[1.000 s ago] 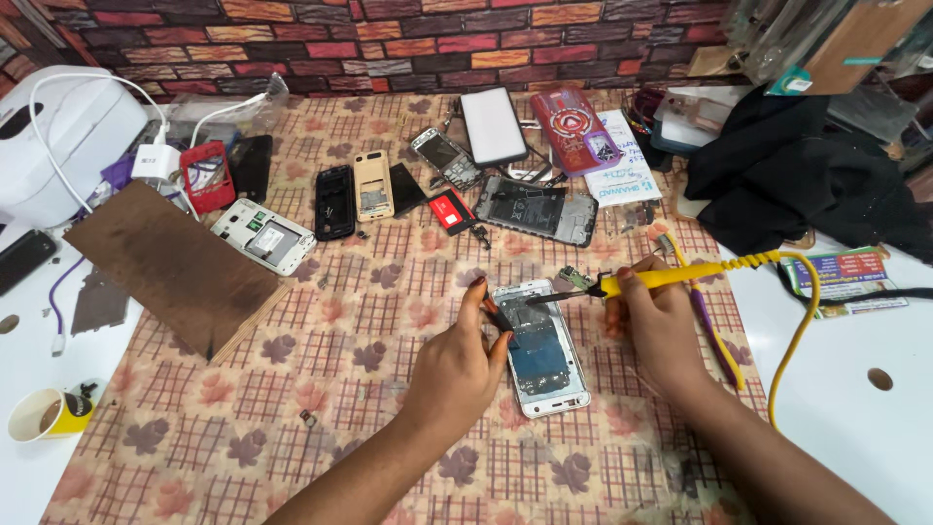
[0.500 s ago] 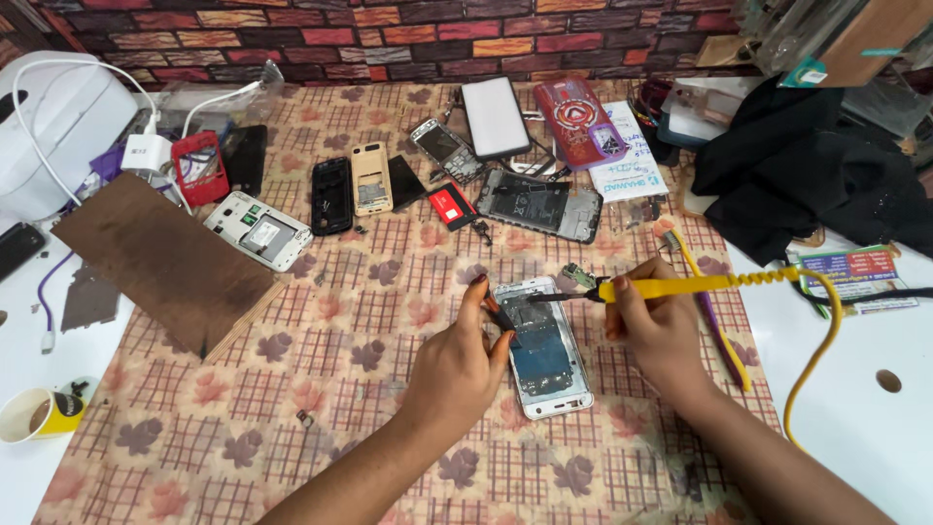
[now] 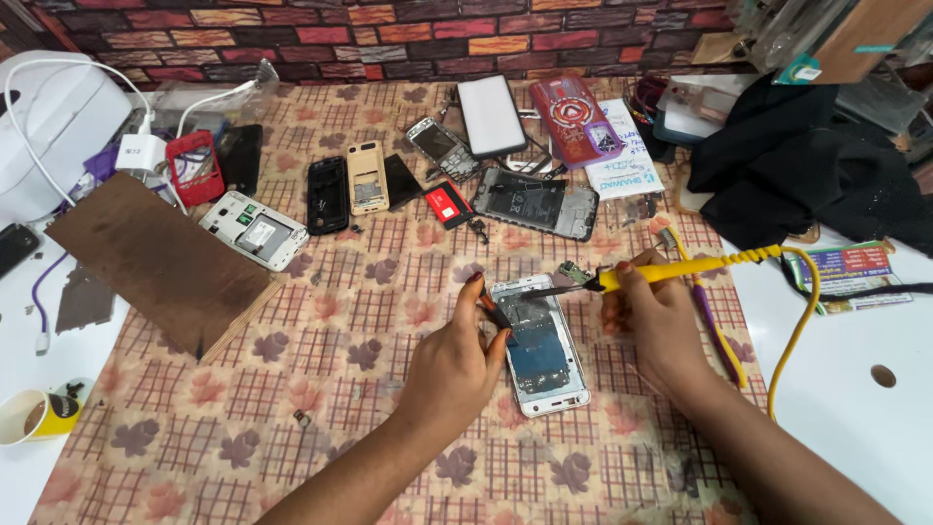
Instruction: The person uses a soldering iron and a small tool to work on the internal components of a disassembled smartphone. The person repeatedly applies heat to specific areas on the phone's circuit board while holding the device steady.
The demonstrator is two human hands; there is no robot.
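An opened white phone [image 3: 540,350] lies on the checked tablecloth [image 3: 340,408], its blue circuit board exposed. My left hand [image 3: 455,365] rests at the phone's left edge and pinches a thin dark tool [image 3: 494,313] against the board. My right hand [image 3: 656,326] grips a yellow-handled soldering iron [image 3: 680,267]. Its metal tip [image 3: 554,290] points left over the top of the phone. A small green board piece [image 3: 573,273] sits just above the tip. The iron's yellow cord [image 3: 799,321] loops down on the right.
Several dismantled phones, backs and cases [image 3: 335,194] lie across the far side. A brown wooden board [image 3: 160,262] sits at the left, near a white charger and cable [image 3: 141,151]. Black cloth [image 3: 826,165] is at the right, a paper cup [image 3: 34,416] at the lower left.
The hands and the iron keep almost the same pose over the phone. The view has shifted slightly; the iron's tip stays at the phone's top.
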